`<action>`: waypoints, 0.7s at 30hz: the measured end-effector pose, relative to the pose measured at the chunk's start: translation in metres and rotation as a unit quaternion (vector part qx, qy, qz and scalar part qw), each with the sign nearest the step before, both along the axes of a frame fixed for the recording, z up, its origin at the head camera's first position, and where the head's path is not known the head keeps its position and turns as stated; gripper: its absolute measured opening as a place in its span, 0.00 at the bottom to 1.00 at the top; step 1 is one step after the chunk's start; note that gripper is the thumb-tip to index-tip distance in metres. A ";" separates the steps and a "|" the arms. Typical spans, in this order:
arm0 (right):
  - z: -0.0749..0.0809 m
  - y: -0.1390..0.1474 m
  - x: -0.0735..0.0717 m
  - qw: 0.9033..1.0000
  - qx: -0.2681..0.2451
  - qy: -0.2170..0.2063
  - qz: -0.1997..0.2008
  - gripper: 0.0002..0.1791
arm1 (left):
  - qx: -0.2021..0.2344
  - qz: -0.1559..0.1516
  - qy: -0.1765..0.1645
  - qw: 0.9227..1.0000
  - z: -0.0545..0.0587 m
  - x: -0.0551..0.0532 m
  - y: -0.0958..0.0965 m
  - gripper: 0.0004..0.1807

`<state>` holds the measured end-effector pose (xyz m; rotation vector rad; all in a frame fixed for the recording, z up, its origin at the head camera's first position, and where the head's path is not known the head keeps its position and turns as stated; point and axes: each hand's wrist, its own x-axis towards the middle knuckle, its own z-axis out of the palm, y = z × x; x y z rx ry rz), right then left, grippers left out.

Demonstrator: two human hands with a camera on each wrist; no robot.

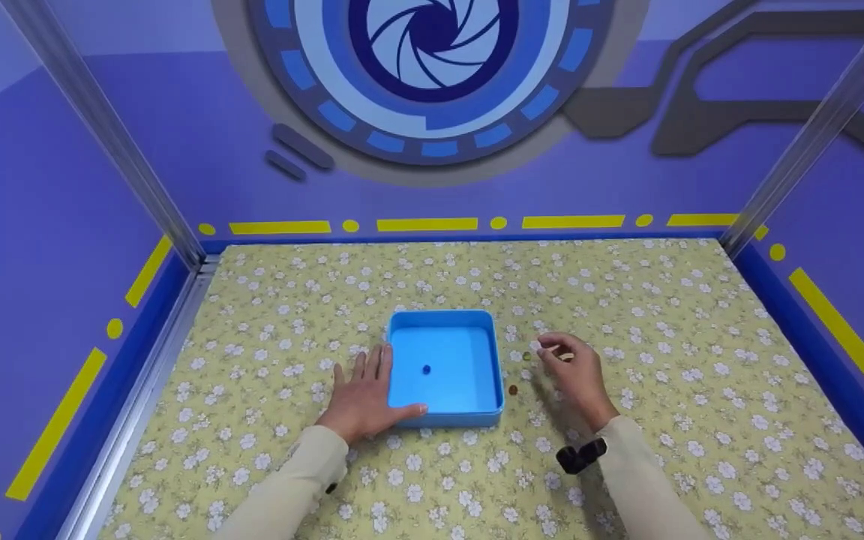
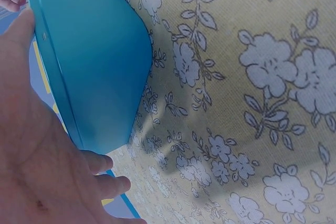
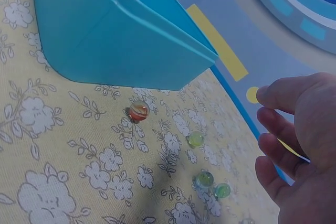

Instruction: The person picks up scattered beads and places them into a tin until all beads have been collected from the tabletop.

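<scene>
A square light-blue box [image 1: 443, 420], its top uncovered, stands on the flowered cloth with one dark blue marble [image 1: 427, 369] inside. My left hand [image 1: 361, 397] rests along the box's left side, fingers straight and the thumb over the front rim. To the right of the box my right hand [image 1: 576, 375] hovers over the cloth, fingers loosely bent and nothing visible between them. Beneath and beside it lie an orange-and-clear marble [image 3: 139, 110], a yellow-green marble [image 3: 196, 139] and two greenish marbles [image 3: 205, 179]. The orange one is nearest the box wall.
A flowered yellow cloth [image 1: 289, 465] covers the table. Purple-blue printed panels [image 1: 432, 195] rise at the back and both sides, with metal posts [image 1: 102, 112] at the corners. A black wrist strap [image 1: 582, 455] sits on the right sleeve.
</scene>
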<state>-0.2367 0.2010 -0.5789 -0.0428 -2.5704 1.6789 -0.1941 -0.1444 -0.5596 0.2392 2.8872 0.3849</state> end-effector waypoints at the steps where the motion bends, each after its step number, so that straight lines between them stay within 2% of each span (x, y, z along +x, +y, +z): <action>1: 0.000 0.001 0.000 1.000 -0.002 0.000 0.000 0.13 | 0.000 0.000 0.001 1.000 0.000 0.000 0.000 0.67; 15: -0.002 0.010 -0.001 1.000 0.017 -0.018 -0.005 0.14 | -0.015 0.002 0.012 1.000 -0.001 -0.001 0.001 0.67; 21: -0.002 0.014 -0.001 1.000 0.024 -0.008 -0.010 0.14 | -0.009 0.000 0.013 1.000 -0.003 -0.001 0.000 0.67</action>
